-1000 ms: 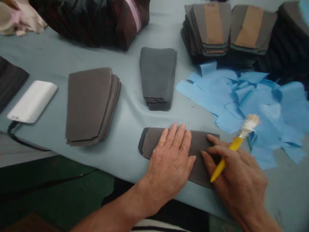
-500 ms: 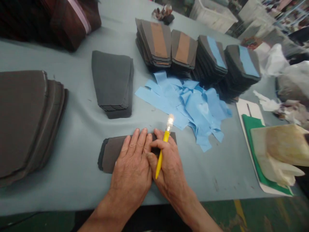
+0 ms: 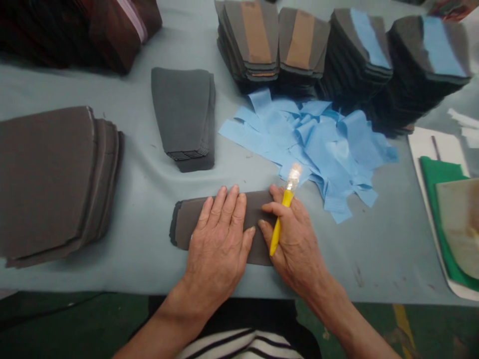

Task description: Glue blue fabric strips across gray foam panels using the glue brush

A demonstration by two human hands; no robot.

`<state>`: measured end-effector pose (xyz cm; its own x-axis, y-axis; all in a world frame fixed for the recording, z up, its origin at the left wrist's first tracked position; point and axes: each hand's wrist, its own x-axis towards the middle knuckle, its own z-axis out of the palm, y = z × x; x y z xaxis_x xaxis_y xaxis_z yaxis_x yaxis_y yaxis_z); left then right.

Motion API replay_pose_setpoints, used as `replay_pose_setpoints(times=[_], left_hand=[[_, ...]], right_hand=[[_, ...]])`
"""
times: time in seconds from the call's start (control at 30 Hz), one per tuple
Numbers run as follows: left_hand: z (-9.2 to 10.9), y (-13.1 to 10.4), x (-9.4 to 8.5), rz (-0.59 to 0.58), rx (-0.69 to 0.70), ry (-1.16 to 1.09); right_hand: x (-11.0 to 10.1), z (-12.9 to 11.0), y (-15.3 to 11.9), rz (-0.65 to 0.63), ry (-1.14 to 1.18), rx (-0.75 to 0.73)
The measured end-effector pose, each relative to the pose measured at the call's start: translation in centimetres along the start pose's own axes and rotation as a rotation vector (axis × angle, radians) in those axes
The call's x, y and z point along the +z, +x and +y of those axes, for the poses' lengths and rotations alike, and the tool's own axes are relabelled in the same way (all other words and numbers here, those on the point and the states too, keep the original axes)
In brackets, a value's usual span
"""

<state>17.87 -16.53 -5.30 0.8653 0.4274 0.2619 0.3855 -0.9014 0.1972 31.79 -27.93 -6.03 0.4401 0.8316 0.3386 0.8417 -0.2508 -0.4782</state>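
A dark brown folded piece [image 3: 258, 249] with a black left edge lies flat near the table's front edge. My left hand [image 3: 220, 234] rests palm down on its middle, fingers extended and holding nothing. At the piece's right end, my right hand [image 3: 297, 239] touches the material while gripping a yellow-handled brush [image 3: 282, 214] between thumb and fingers. The brush's pale bristles point up and away, near a heap of light blue strips [image 3: 318, 144]. Behind my left hand stands a dark grey stack of cut pieces [image 3: 183, 114].
Large brown panels [image 3: 45, 179] are piled at the left, with dark red material [image 3: 112, 30] behind them. Several stacks with brown or blue strips [image 3: 299, 40] line the back. At the right lies a white board [image 3: 419, 144] with green material [image 3: 441, 169].
My hands have moved apart, the right hand shifting rightward with the brush to the piece's right end. More of the brown piece shows between them. The camera view has also shifted.
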Motion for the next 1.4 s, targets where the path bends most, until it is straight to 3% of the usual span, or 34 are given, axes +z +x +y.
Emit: replay_pose_setpoints(times=[0.23, 0.53, 0.63, 0.73, 0.9, 1.0, 1.1, 1.4], left_hand=[[-1.2, -0.8, -0.4, -0.024, -0.040, 0.048], [-1.1, -0.9, -0.3, -0.011, -0.050, 0.117], [-1.0, -1.0, -0.2, -0.010, -0.060, 0.120], [-0.9, -1.1, -0.1, -0.006, -0.073, 0.114], [-0.9, -1.1, 0.0, -0.009, -0.076, 0.095], [-0.9, -1.1, 0.0, -0.013, -0.078, 0.092], [-0.9, -1.2, -0.1, -0.009, -0.087, 0.085], [-0.7, -1.0, -0.5, -0.017, -0.107, 0.045]], right_hand=[[-0.4, 0.4, -0.1, -0.027, -0.029, -0.030], [-0.9, 1.4, -0.6, -0.051, -0.155, -0.129], [-1.6, 0.9, -0.1, -0.012, -0.212, -0.153], [-1.9, -0.7, 0.8, 0.064, -0.094, -0.121], [0.5, -3.6, 1.3, 0.060, 0.331, 0.003], [2.5, -4.0, 1.0, 0.075, 0.298, -0.002], [3.3, -3.4, 0.8, 0.057, 0.178, -0.077], [2.1, 0.3, 0.5, -0.008, 0.047, -0.152]])
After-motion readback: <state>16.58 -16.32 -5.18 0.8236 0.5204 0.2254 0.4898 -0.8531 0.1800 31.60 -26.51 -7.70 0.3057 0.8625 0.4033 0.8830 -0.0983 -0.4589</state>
